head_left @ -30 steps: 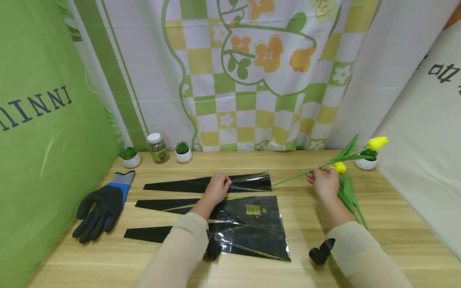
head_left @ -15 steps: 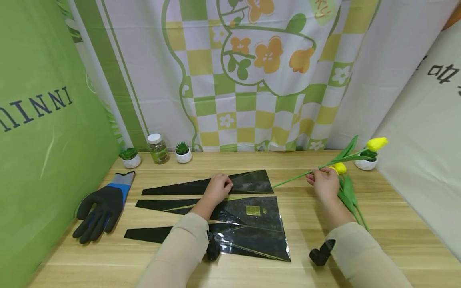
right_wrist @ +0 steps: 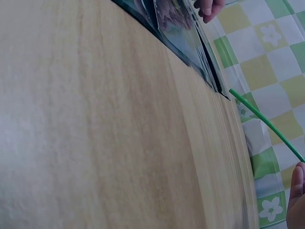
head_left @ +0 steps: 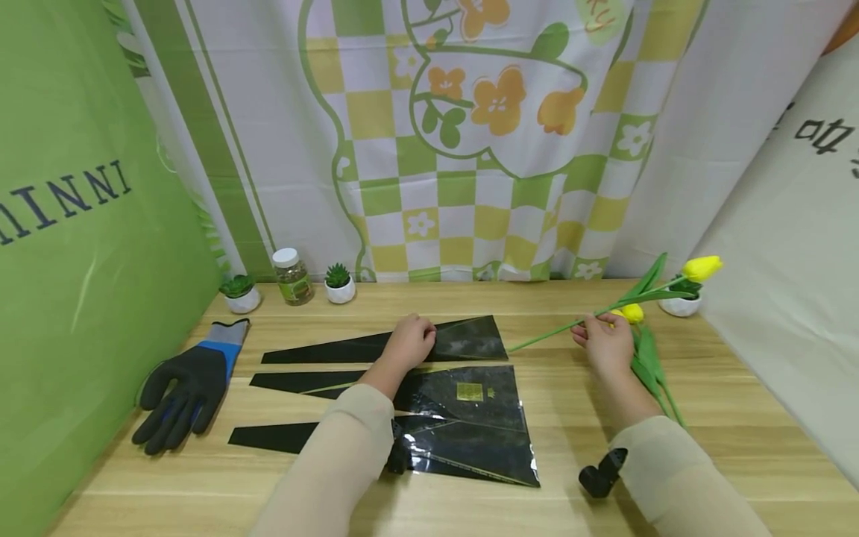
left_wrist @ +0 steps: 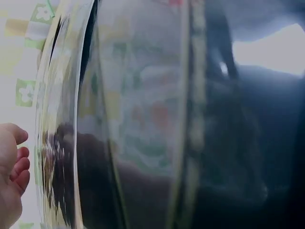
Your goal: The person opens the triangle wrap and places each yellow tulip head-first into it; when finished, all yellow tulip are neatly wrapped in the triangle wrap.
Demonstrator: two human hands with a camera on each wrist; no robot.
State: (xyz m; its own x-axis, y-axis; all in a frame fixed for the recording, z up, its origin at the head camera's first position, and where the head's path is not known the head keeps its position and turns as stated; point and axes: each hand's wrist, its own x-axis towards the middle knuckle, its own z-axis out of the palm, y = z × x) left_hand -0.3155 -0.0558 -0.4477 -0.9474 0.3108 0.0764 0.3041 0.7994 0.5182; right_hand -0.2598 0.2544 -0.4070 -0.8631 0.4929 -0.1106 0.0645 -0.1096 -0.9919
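My right hand (head_left: 606,344) pinches the green stem of an artificial yellow tulip (head_left: 702,268), bloom pointing right. The stem's lower end reaches left to the wide end of the farthest of three black tapered flower sleeves (head_left: 470,339). Over this sleeve is my left hand (head_left: 411,341), fingers loosely curled; in the left wrist view, the left hand's fingers (left_wrist: 21,167) show nothing between them. Nearer me lie the middle sleeve (head_left: 429,391), with a gold label, and the nearest sleeve (head_left: 483,447). In the right wrist view, the bare stem (right_wrist: 267,121) slants past the sleeves' edge.
Another yellow tulip (head_left: 647,354) lies beneath my right hand. A black and blue work glove (head_left: 188,384) lies at the left. Along the back stand a white-lidded jar (head_left: 293,278) and small potted succulents (head_left: 340,284). A patterned curtain (head_left: 496,209) hangs behind the table.
The farthest sleeve, curled up at its wide end a second ago, now lies flatter. My left hand has shifted slightly away from me. The right hand and its tulip have hardly moved.
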